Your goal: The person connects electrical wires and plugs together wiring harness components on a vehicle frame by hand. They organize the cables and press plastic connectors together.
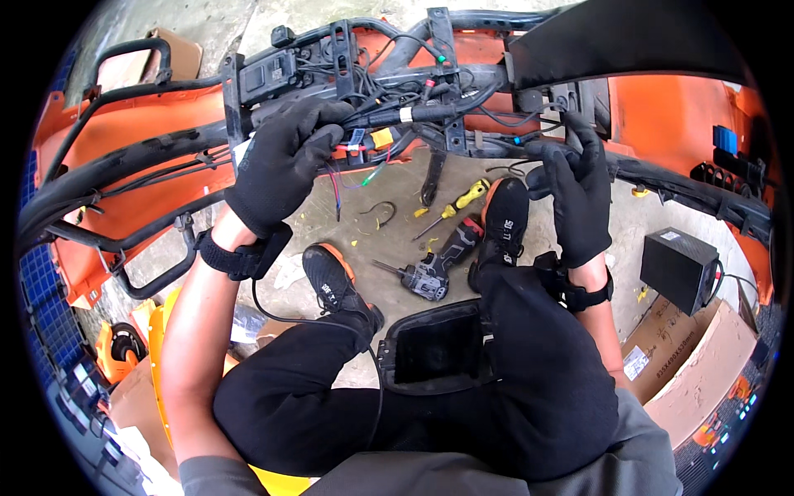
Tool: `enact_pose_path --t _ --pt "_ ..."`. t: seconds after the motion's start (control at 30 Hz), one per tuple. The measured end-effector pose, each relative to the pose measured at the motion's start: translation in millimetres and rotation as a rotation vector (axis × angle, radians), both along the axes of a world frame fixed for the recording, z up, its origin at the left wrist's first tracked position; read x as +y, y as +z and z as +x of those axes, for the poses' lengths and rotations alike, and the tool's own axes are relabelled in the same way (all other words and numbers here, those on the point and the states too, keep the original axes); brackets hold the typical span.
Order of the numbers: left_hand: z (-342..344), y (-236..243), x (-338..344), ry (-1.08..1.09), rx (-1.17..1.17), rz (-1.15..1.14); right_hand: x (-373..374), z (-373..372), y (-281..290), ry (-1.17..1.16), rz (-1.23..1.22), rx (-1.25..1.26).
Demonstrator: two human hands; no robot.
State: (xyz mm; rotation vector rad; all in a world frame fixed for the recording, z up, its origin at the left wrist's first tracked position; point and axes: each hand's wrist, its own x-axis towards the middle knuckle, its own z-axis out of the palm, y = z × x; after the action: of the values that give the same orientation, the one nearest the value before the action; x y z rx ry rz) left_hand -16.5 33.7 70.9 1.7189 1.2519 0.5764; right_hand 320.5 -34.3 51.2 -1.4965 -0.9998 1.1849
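Note:
Both my hands wear black gloves. At the black tube frame [124, 157] of an orange vehicle, my left hand [281, 165] is closed, its thumb and fingers pinched on the wires [341, 147] of the harness. Beside the fingertips hang a yellow connector [381, 138], a small blue-and-white connector [356, 139] and loose coloured wires with a green tip [371, 177]. Farther right, my right hand [576, 186] is open by the frame rail, thumb and fingers apart. A thin dark wire [511, 169] curves near its thumb. The left palm is hidden.
Between my shoes on the concrete lie a cordless impact driver [430, 269] and a yellow-handled screwdriver [459, 205]. A black tray [434, 347] sits between my legs. To the right, a black box [680, 269] stands over an opened cardboard carton [691, 364]. Orange body panels [662, 116] flank the frame.

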Motion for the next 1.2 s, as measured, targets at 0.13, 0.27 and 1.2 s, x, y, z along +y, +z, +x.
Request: enact_pose_path --t 0.13,0.27,1.2 --pt "-1 -6 -2 -0.03 -0.079 0.115 8 -3 2 0.069 -0.04 0.032" --pt "2 -1 7 -0.1 0.034 0.031 8 0 -4 0.132 -0.084 0.093" --pt "1 1 2 -0.057 -0.156 -0.181 -15 5 10 0.322 -0.199 -0.056"
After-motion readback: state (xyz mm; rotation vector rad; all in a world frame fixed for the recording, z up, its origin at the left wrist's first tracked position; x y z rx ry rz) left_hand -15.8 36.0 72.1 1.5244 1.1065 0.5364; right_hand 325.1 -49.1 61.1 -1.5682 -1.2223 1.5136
